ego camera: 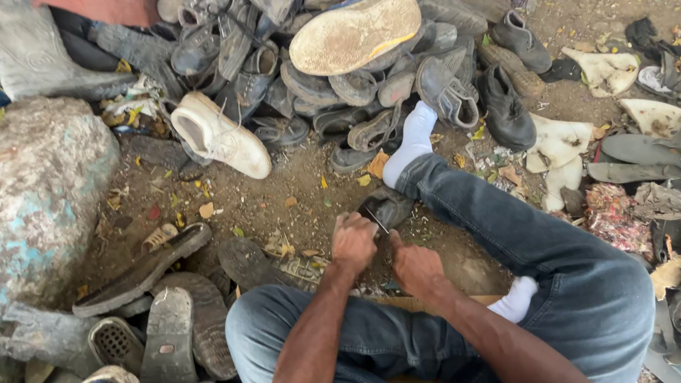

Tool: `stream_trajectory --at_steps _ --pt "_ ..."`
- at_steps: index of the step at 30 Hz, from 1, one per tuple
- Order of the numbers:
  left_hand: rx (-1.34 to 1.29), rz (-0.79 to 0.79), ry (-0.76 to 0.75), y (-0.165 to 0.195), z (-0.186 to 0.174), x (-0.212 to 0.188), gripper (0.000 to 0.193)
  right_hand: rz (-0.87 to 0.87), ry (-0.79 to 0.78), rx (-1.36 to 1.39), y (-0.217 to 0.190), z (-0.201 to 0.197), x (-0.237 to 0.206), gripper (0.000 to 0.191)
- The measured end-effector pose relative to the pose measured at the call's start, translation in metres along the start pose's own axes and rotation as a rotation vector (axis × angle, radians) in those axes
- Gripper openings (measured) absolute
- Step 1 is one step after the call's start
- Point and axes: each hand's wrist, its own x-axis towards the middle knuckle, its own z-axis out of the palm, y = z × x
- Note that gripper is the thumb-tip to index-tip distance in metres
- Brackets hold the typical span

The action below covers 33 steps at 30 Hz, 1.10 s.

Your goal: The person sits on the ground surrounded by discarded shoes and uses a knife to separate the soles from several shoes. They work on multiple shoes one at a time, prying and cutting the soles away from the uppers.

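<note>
I note the left hand (353, 240) and right hand (416, 267) both closed on a dark worn shoe piece (386, 209), still being worked, with a far heap of old grey shoes (360, 68) untouched.

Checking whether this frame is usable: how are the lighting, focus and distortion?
Head view: soft, even daylight, no glare, faint shadows only; both hands, left hand and right hand, and the dark worn shoe piece look reasonably sharp; edges bend slightly from the wide lens, seen at the pale painted boulder.
</note>
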Motion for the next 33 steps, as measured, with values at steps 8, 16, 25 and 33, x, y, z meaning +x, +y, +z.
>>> stream_trajectory --at_steps 8,16,25,33 --pt "-0.234 -0.302 -0.011 -0.02 -0.011 0.012 0.012 0.058 -0.046 0.031 -0.004 -0.008 -0.048 0.053" --pt "-0.412 -0.333 0.084 -0.019 -0.012 0.011 0.018 0.006 -0.003 0.027 0.005 -0.028 -0.025 0.055" --pt "-0.439 -0.31 0.021 -0.018 -0.02 0.009 0.018 -0.06 0.111 -0.007 -0.008 0.006 0.002 0.069" --pt "-0.477 -0.248 0.019 -0.025 -0.021 0.009 0.022 0.018 0.023 0.131 0.004 0.015 0.013 0.049"
